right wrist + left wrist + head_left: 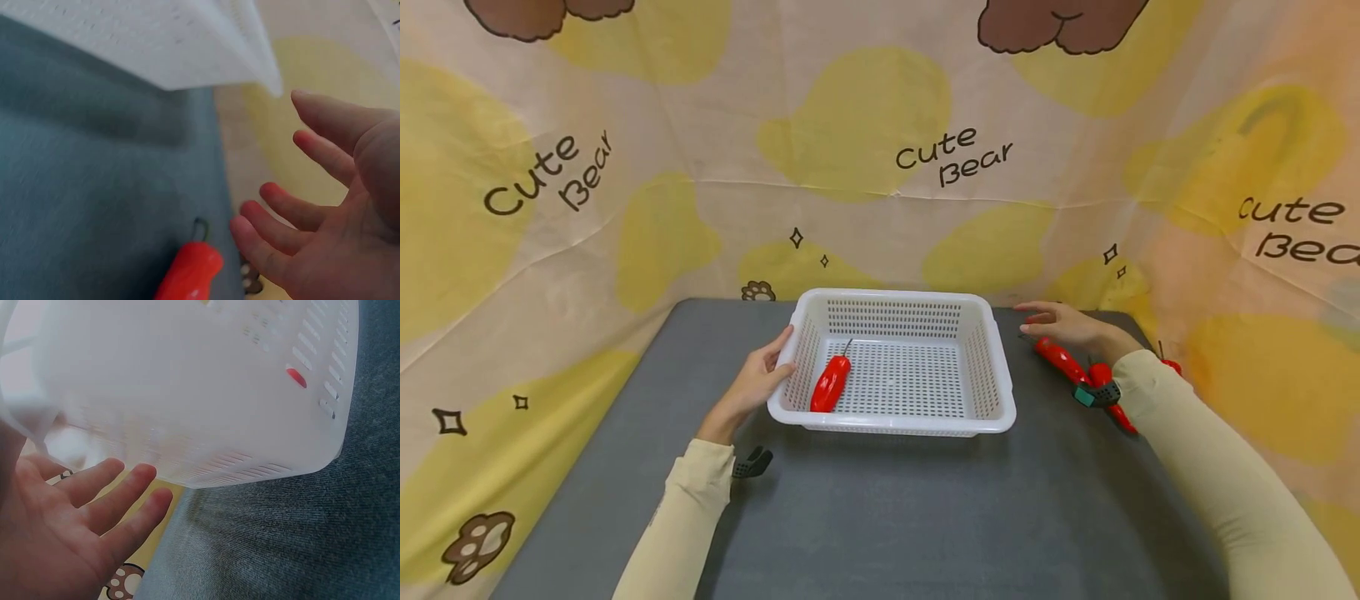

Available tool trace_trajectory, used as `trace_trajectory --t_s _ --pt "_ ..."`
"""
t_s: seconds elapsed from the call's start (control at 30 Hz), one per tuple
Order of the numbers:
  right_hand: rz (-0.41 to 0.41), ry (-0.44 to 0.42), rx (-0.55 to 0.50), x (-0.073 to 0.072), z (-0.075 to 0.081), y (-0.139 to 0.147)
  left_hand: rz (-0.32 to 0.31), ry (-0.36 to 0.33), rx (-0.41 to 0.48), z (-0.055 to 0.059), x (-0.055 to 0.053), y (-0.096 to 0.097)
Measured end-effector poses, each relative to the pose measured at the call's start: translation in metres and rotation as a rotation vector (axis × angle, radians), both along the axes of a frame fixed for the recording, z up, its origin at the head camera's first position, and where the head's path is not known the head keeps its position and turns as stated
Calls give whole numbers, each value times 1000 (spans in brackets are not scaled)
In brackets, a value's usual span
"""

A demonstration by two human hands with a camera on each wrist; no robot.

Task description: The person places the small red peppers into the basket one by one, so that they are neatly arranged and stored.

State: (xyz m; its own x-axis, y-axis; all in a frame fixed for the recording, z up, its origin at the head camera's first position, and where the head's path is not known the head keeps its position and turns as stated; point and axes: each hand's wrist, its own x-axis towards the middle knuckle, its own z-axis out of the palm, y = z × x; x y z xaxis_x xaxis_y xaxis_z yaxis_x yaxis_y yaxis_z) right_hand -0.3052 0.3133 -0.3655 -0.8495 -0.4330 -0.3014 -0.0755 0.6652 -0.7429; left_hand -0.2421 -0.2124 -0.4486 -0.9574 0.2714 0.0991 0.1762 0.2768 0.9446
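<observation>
A white plastic basket point(902, 423) with slotted walls sits on the grey table, and one red chili pepper point(831, 385) with a thin stem lies in its left part. My left hand point(752, 387) grips the basket's left rim, thumb over the edge and the other fingers along the outer wall point(187, 412). Right of the basket, my right hand point(1067, 325) is spread above the table, apart from the rim and holding nothing. Beneath it lies another red chili pepper point(1060, 360), its stem end showing below the fingers in the right wrist view point(190, 275).
More red peppers point(1101, 373) lie by the right wrist, partly hidden by the wrist strap and sleeve. A patterned cloth point(865, 125) hangs behind the grey table point(880, 508) and along both sides. The table's back edge runs just behind the basket.
</observation>
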Motion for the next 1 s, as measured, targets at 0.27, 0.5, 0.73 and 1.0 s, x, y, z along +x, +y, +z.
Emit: trace_trajectory --t_s 0.27,0.5,0.73,1.0 --pt "-22 5 56 1 -21 18 -2 -4 -6 -1 -1 -1" --pt "10 25 98 2 -35 31 0 -7 8 -2 -2 -1" --pt "17 60 142 1 -43 34 -8 -15 18 -1 0 -1" --pt "8 120 220 1 -45 31 -7 -5 15 -2 -2 -1"
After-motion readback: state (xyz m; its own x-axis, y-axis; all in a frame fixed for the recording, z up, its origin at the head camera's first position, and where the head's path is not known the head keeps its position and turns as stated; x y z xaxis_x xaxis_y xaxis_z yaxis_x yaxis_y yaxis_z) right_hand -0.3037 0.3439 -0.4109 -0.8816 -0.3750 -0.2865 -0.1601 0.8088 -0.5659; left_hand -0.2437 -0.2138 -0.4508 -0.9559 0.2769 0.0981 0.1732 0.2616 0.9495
